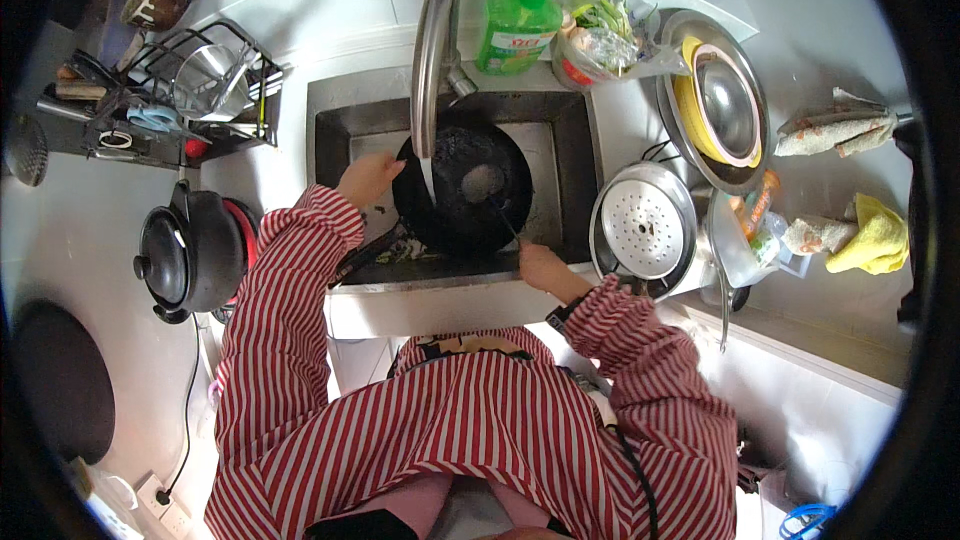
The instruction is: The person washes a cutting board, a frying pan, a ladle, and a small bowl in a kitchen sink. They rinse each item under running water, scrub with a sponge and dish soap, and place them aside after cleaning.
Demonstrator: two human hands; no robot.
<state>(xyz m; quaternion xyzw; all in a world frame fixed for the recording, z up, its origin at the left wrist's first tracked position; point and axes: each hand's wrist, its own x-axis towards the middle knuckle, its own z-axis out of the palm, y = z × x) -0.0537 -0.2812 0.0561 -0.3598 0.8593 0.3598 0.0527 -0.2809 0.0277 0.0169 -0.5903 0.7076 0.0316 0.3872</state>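
Head view: at a dark kitchen sink (576,185), hands (370,180) (547,271) clamp a black wok (450,228) and a thin-handled utensil (482,183).

We find the scene bright and cool-white; glints run along the steel tap (431,50), and the front of the worktop (420,313) shines pale; the black pan (456,218) sits in deeper shade inside the sink (577,155); the right sleeve (655,348) blurs slightly; straight edges bow toward the blackened rim.
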